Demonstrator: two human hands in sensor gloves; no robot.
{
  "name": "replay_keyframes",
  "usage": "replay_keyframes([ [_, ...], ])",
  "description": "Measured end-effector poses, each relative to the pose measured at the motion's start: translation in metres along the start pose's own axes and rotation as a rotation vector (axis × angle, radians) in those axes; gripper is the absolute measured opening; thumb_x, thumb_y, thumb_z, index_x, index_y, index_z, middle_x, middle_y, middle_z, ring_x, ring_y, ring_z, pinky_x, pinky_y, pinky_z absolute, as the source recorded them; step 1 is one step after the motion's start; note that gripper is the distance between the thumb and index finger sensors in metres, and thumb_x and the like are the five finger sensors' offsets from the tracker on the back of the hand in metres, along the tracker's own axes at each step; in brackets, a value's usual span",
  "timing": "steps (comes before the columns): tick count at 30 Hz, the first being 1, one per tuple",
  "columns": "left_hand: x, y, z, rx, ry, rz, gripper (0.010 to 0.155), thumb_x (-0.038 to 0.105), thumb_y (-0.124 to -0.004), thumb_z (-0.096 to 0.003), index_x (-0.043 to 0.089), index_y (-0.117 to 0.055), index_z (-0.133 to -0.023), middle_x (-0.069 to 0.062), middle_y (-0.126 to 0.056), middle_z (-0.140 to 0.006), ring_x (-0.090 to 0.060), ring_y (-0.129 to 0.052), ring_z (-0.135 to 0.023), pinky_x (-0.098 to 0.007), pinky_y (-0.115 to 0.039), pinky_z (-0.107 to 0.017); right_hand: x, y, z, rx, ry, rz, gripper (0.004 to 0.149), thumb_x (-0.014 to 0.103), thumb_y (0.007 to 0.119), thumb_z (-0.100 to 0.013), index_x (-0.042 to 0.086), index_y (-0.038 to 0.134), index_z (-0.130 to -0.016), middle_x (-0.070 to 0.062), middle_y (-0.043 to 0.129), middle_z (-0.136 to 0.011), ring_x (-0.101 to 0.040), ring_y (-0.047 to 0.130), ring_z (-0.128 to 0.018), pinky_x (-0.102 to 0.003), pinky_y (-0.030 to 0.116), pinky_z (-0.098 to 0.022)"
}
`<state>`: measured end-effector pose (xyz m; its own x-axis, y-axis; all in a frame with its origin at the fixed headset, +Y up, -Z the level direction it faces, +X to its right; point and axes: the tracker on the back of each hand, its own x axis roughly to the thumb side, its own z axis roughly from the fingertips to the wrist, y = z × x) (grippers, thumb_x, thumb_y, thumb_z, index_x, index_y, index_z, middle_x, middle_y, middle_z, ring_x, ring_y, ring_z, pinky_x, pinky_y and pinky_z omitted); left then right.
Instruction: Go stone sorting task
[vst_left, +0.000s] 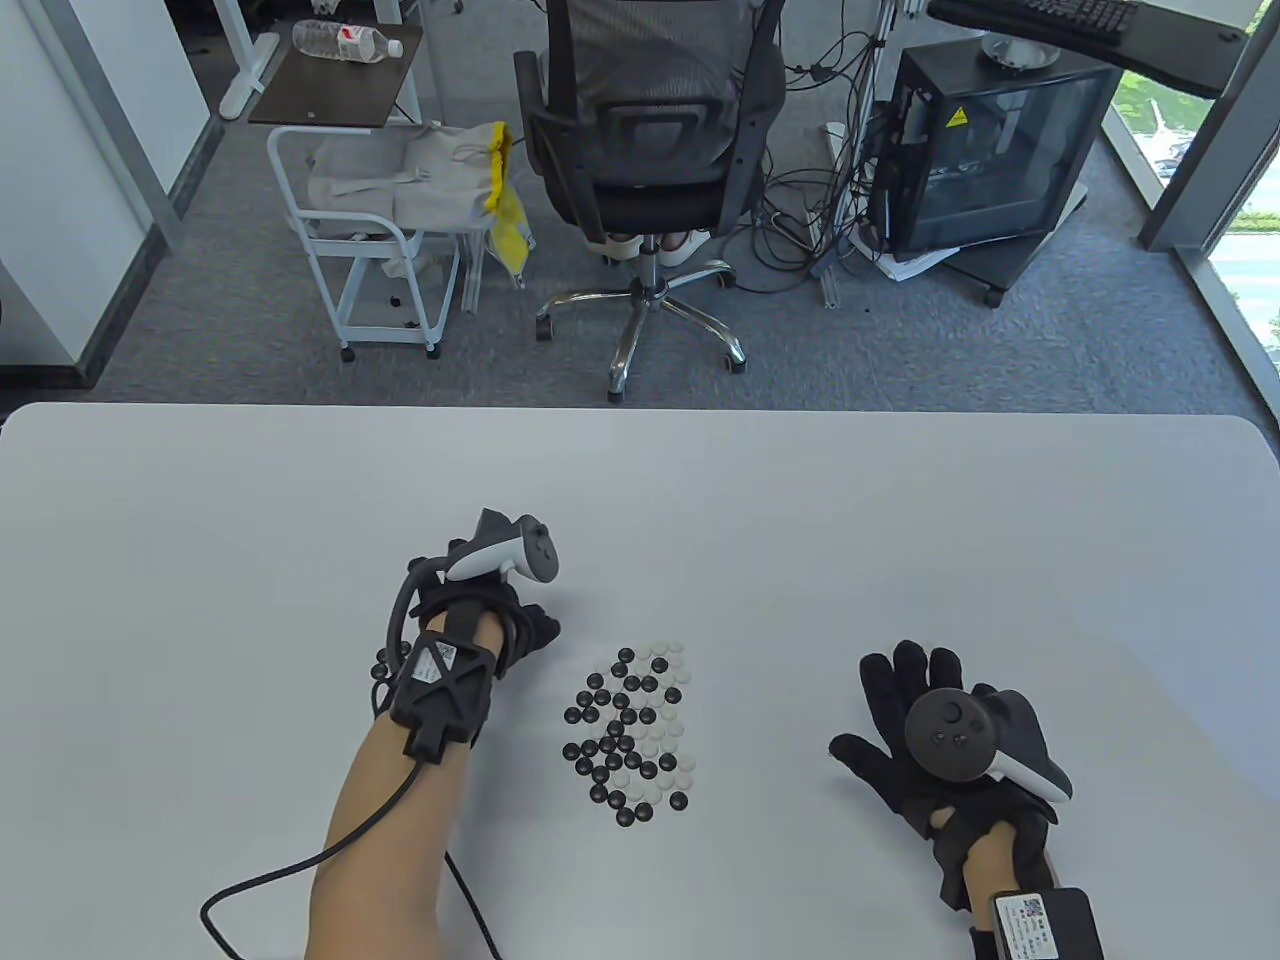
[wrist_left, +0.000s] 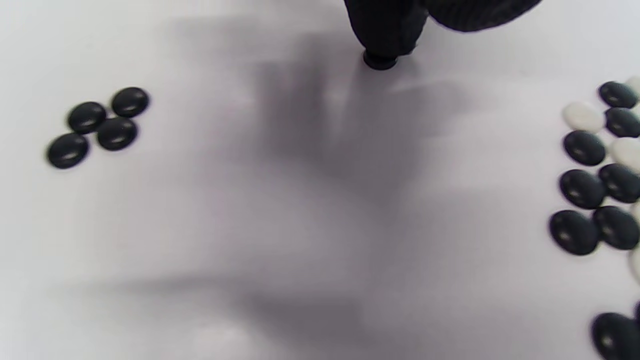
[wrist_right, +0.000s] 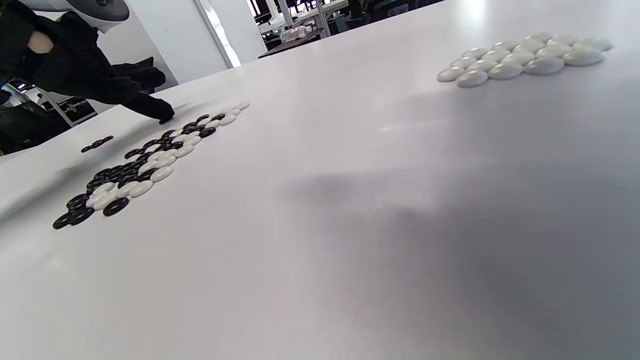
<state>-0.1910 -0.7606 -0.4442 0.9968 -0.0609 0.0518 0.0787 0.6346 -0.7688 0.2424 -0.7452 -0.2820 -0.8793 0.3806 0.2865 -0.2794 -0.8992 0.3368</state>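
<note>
While your left hand (vst_left: 490, 620) sits at about nine o'clock from the mixed pile of Go stones (vst_left: 632, 733), its fingertips (wrist_left: 382, 35) press down on a single black stone (wrist_left: 380, 61) against the white surface (vst_left: 700, 500) — the left wrist view shows that stone half hidden under the glove, well apart from everything else. Whether the stone is pinched between two fingers or only pressed from above, you cannot tell from these views.

Further out at nine o'clock from that hand, four black stones (wrist_left: 97, 127) lie touching each other in a small cluster; in the table view they are mostly hidden behind your wrist.

The mixed pile itself lies near the middle of the surface, black and white stones packed close together in a loose patch.

Your right hand (vst_left: 935, 745) lies at three o'clock from the pile, well apart from it, palm down with the fingers spread flat on the surface — its grip holds nothing. The white stones (wrist_right: 522, 60) already grouped show only in the right wrist view, a tidy touching cluster toward that view's one o'clock; the table view hides them under the hand.

Beyond the surface's twelve o'clock edge stand an office chair (vst_left: 640, 150), a white cart (vst_left: 370, 250) and a black computer case (vst_left: 990, 150).
</note>
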Motion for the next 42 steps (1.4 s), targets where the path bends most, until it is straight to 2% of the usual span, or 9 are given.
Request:
replay_keyframes([
  [5,-0.042,-0.011,0.008,-0.009,0.059,0.05,0.068,0.056,-0.049,-0.0454,0.039,-0.054,-0.111,-0.014,0.016,-0.109,-0.048,0.02,-0.092,-0.079,0.003,-0.053,-0.001,0.001,-0.001,0.012,0.008,-0.001,0.086,0.052,0.054,-0.062,-0.004,0.016,-0.115,-0.045,0.002,-0.11,-0.068,-0.004,-0.093,-0.089,0.006,-0.053],
  [9,-0.06,-0.017,0.012,-0.013,0.089,0.065,0.068,0.056,-0.049,-0.0454,0.039,-0.055,-0.111,-0.014,0.016,-0.109,-0.048,0.02,-0.092,-0.079,0.003,-0.053,0.0,0.002,-0.002,0.019,0.008,-0.011,0.086,0.052,0.054,-0.062,-0.004,0.016,-0.115,-0.045,0.001,-0.11,-0.068,-0.004,-0.093,-0.089,0.007,-0.053],
  [16,-0.074,-0.023,0.017,-0.021,0.119,0.08,0.068,0.056,-0.05,-0.0454,0.038,-0.056,-0.111,-0.014,0.015,-0.109,-0.048,0.019,-0.092,-0.079,0.002,-0.053,0.0,0.002,-0.002,0.024,0.008,-0.012,0.087,0.052,0.054,-0.062,-0.004,0.016,-0.115,-0.045,0.002,-0.11,-0.069,-0.004,-0.093,-0.089,0.006,-0.053],
  [25,-0.076,-0.022,0.022,-0.021,0.15,0.067,0.069,0.055,-0.051,-0.0458,0.037,-0.056,-0.112,-0.015,0.014,-0.109,-0.048,0.018,-0.092,-0.079,0.001,-0.053,0.001,0.001,-0.002,0.02,0.001,-0.012,0.087,0.052,0.055,-0.062,-0.004,0.016,-0.115,-0.045,0.001,-0.11,-0.069,-0.004,-0.093,-0.089,0.006,-0.053],
  [29,-0.054,-0.015,0.037,0.017,0.055,0.02,0.069,0.056,-0.053,-0.0466,0.036,-0.057,-0.112,-0.016,0.013,-0.11,-0.049,0.017,-0.092,-0.079,0.001,-0.053,0.002,0.0,-0.002,0.018,-0.005,-0.012,0.086,0.052,0.054,-0.062,-0.004,0.016,-0.115,-0.045,0.002,-0.11,-0.069,-0.004,-0.093,-0.089,0.006,-0.053],
  [33,-0.002,-0.017,0.061,0.048,-0.146,-0.106,0.067,0.055,-0.055,-0.0476,0.033,-0.068,-0.11,-0.018,0.005,-0.113,-0.05,0.013,-0.093,-0.079,-0.003,-0.053,0.001,0.0,-0.002,0.017,-0.003,-0.014,0.086,0.052,0.054,-0.062,-0.004,0.016,-0.115,-0.045,0.002,-0.11,-0.069,-0.004,-0.093,-0.089,0.007,-0.053],
  [37,0.051,-0.032,0.08,0.038,-0.267,-0.258,0.065,0.055,-0.056,-0.0483,0.033,-0.072,-0.108,-0.019,-0.001,-0.114,-0.051,0.007,-0.095,-0.08,-0.007,-0.055,0.001,0.0,-0.002,0.017,-0.001,-0.015,0.087,0.052,0.055,-0.062,-0.004,0.016,-0.115,-0.045,0.001,-0.11,-0.069,-0.002,-0.093,-0.089,0.007,-0.053],
  [42,0.103,-0.054,0.093,-0.003,-0.433,-0.342,0.064,0.054,-0.057,-0.0488,0.032,-0.073,-0.107,-0.02,-0.004,-0.115,-0.052,0.004,-0.095,-0.079,-0.009,-0.054,0.002,0.0,-0.002,0.013,-0.004,-0.012,0.086,0.052,0.054,-0.062,-0.004,0.016,-0.115,-0.045,0.002,-0.11,-0.069,-0.002,-0.093,-0.089,0.007,-0.053],
])
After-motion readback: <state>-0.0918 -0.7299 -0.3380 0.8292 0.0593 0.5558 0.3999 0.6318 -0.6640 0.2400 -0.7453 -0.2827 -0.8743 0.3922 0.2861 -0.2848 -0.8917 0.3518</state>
